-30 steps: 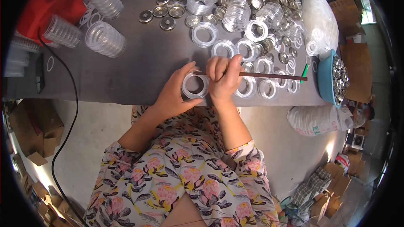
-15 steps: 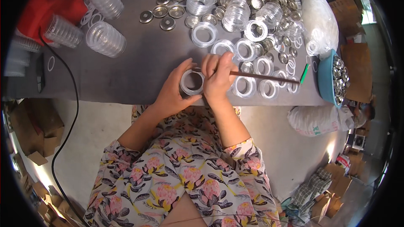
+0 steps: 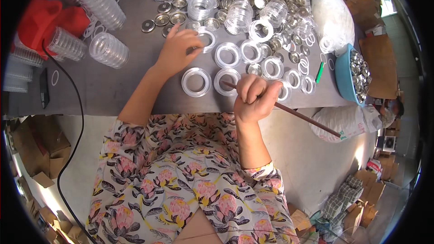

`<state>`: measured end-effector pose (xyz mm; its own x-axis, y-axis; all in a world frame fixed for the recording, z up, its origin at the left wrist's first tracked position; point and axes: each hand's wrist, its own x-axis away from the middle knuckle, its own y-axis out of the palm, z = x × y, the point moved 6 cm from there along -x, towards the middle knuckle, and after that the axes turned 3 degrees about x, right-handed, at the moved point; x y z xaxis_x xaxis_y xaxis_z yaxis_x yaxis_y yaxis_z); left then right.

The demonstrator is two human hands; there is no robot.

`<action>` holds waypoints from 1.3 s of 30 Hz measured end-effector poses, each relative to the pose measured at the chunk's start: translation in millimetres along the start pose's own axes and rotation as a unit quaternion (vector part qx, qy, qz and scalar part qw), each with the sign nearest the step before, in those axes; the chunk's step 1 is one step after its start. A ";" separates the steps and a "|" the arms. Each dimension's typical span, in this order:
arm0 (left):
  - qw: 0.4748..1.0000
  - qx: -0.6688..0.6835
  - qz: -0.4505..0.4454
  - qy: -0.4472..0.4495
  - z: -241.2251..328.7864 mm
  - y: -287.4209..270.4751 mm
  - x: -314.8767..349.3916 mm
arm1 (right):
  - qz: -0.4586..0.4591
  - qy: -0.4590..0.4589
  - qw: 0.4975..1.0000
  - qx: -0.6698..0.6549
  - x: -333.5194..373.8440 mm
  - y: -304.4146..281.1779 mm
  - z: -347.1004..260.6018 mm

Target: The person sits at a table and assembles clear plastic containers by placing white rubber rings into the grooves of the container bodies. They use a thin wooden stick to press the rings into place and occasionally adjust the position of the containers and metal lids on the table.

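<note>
My left hand (image 3: 180,50) is over the table with its fingers apart. Its fingertips are at the left edge of a clear plastic ring (image 3: 212,40) and just below a round metal cap (image 3: 167,30). Closed around a thin brown stick (image 3: 308,119) is my right hand (image 3: 257,96); the stick's pointed end is over another clear ring (image 3: 218,84), and its other end points right, past the table edge. Directly below my left hand, a clear ring (image 3: 196,70) lies flat. More clear rings (image 3: 228,45) lie in loose rows around my right hand.
Metal caps and stacked clear rings (image 3: 239,16) crowd the far side. At left stand stacked clear cups (image 3: 97,0), a red cloth (image 3: 40,18) and a black cable (image 3: 81,104). A blue tub (image 3: 344,74) of metal parts, a green tool (image 3: 320,72) and a plastic bag (image 3: 332,13) are at right.
My left hand has let go of the clear ring, which now lies on the table, and moved away toward the caps. My right hand has moved right and nearer with the stick.
</note>
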<state>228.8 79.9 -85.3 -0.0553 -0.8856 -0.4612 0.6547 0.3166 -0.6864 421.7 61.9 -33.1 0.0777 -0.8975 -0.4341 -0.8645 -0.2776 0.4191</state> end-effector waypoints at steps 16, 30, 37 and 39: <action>0.972 0.219 0.029 -0.077 60.6 -22.9 68.8 | -0.028 0.132 0.985 -0.106 3.9 22.9 20.7; 0.880 0.430 0.024 -0.200 42.6 20.4 87.5 | -0.077 0.089 0.992 -0.045 -10.5 37.5 41.1; 0.883 0.426 0.041 -0.191 38.8 22.8 90.5 | -0.138 0.215 0.957 0.140 3.5 54.3 25.2; 0.879 0.431 0.033 -0.203 38.9 23.5 89.4 | -0.066 0.263 0.962 0.030 4.8 50.3 37.2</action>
<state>268.6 -5.1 -120.8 0.1623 -0.9788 -0.1247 0.9839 0.1510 0.0957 360.1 56.4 -43.8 0.4152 -0.9097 -0.0094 -0.8560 -0.3942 0.3344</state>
